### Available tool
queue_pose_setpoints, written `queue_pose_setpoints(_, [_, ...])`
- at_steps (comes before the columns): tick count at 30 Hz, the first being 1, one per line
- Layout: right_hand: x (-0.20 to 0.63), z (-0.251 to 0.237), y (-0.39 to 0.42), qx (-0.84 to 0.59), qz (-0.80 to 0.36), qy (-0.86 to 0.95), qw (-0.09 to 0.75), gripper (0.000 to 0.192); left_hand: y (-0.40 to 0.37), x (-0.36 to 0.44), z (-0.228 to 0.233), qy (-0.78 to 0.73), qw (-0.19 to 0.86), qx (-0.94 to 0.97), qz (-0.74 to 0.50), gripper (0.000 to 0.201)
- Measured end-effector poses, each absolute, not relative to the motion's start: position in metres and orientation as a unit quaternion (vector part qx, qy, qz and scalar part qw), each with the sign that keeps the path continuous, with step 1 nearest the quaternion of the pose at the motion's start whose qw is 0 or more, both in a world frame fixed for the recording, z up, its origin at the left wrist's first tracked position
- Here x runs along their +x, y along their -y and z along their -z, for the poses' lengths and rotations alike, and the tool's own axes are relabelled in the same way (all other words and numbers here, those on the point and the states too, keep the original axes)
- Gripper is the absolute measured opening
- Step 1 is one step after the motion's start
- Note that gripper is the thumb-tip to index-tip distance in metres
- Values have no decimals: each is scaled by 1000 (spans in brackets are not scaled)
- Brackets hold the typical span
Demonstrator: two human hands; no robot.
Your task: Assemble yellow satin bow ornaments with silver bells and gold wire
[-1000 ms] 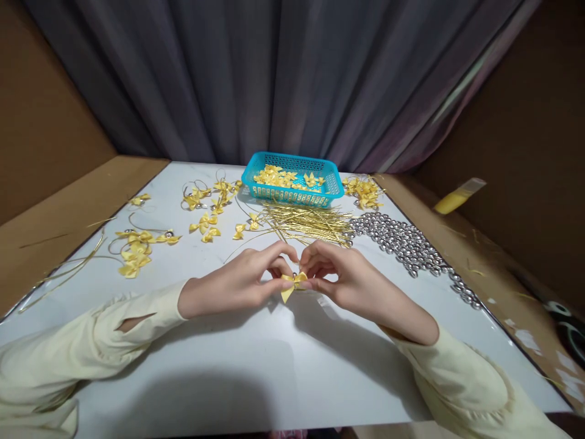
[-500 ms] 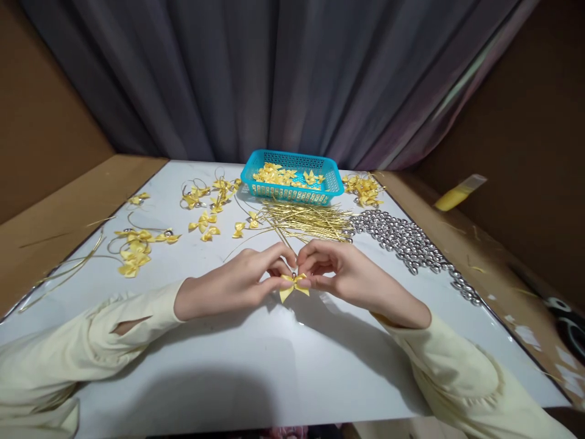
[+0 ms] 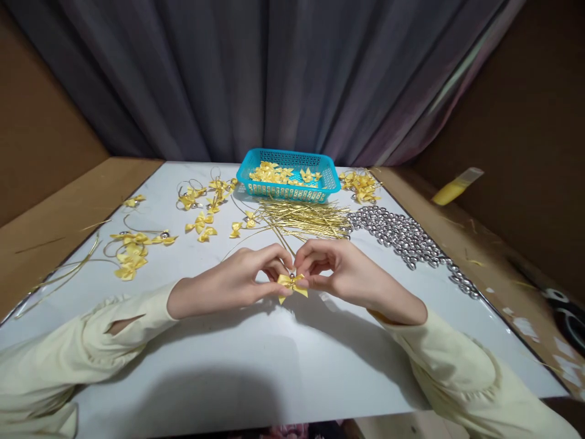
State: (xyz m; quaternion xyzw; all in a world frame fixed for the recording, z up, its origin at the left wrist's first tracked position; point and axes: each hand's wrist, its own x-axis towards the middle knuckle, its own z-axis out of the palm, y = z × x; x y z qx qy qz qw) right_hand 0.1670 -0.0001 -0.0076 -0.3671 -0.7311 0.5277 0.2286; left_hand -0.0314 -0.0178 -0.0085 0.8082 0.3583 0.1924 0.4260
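Between both hands, over the middle of the white table, is a yellow ribbon bow (image 3: 293, 288) with a small silver bead (image 3: 292, 276) at its centre. My left hand (image 3: 247, 277) pinches the bow's left side with thumb and fingers. From the right, my right hand (image 3: 336, 269) grips the other side, thumb against the ribbon. Just beyond the fingers lies a bundle of gold wire ties (image 3: 306, 218); a strand or two runs from it toward my fingertips, and whether it joins the bow is hidden.
A blue basket (image 3: 287, 194) with yellow bows stands at the back. Silver beads (image 3: 397, 235) are spread at the right. Yellow bows with wires (image 3: 132, 253) lie at the left, more bows (image 3: 361, 185) at back right. A yellow-filled tube (image 3: 457, 186) and black scissors handles (image 3: 569, 320) are farther right.
The bow has tilted, so more of its upper loops show, and my left thumb has shifted slightly left on it. Both hands keep their hold. The whole view has shifted a little.
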Motion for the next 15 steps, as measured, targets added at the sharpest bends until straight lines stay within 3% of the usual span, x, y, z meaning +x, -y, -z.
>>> queue_pose_setpoints(15, [167,8,4,-374,-450,787,196,9,17,-32,11,-374,451,790,-183,13])
